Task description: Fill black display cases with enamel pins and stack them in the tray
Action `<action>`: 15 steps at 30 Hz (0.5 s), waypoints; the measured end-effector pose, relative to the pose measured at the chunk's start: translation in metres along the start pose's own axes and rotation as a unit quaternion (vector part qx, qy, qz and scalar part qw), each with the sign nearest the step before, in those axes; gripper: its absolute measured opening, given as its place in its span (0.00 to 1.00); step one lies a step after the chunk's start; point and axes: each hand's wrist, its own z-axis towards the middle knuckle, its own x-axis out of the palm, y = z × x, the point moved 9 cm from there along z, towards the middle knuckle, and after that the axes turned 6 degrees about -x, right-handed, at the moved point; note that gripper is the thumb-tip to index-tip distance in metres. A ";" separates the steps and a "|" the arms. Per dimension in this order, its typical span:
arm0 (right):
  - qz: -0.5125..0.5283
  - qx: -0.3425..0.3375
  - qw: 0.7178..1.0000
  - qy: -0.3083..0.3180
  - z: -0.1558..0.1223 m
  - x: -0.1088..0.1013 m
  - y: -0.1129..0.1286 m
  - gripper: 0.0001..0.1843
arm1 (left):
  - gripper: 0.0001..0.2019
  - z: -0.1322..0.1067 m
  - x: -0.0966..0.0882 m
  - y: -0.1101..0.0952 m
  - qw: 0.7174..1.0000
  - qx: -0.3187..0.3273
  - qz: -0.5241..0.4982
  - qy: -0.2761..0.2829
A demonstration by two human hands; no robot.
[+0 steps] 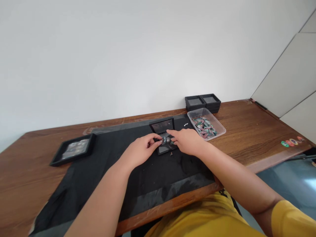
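A small black display case (pixel 163 152) lies on the black mat with its framed clear lid (pixel 163 126) tilted up at the back. Several small shiny stones (pixel 168 140), bluish and grey, sit in a row inside it. At the case's left side, my left hand (pixel 143 148) has thumb and index finger pinched together beside the stones; whatever is between the fingertips is too small to make out. My right hand (pixel 186 141) reaches over the right side, index finger stretched toward the hinge and thumb apart from it, close to the stones. Its other fingers are partly hidden.
Right of the case stands a clear plastic tub (pixel 217 126) with many green and pink wrapped pieces. Stacked black frames (pixel 202 102) rest by the wall. At left lies a filled black frame (pixel 92 146). A white scrap (pixel 186 124) and a tiny brown bit (pixel 171 154) lie on the mat (pixel 145 181).
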 end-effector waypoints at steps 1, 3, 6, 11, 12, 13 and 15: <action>-0.007 0.001 1.000 0.000 0.000 0.000 0.000 0.30 | 0.22 0.000 0.000 0.000 1.000 0.000 0.000 0.000; -0.012 0.001 1.000 0.000 0.000 -0.001 0.001 0.28 | 0.22 0.000 -0.001 -0.001 1.000 0.001 0.000 0.000; -0.005 0.001 1.000 -0.003 0.001 -0.001 0.000 0.26 | 0.22 -0.001 0.000 -0.001 1.000 0.000 0.000 0.004; 0.005 0.005 1.000 -0.006 0.001 -0.001 -0.001 0.23 | 0.22 -0.001 -0.001 -0.002 1.000 0.001 0.001 -0.001; 0.008 0.007 1.000 -0.006 0.001 -0.001 -0.001 0.22 | 0.22 -0.001 -0.002 -0.003 1.000 0.002 0.002 -0.002; 0.010 0.009 1.000 -0.007 0.001 -0.002 -0.001 0.22 | 0.22 -0.001 -0.002 -0.003 1.000 0.003 0.004 -0.003; 0.016 0.013 1.000 -0.010 0.002 -0.002 -0.001 0.21 | 0.22 -0.001 -0.001 -0.002 1.000 0.004 0.004 -0.001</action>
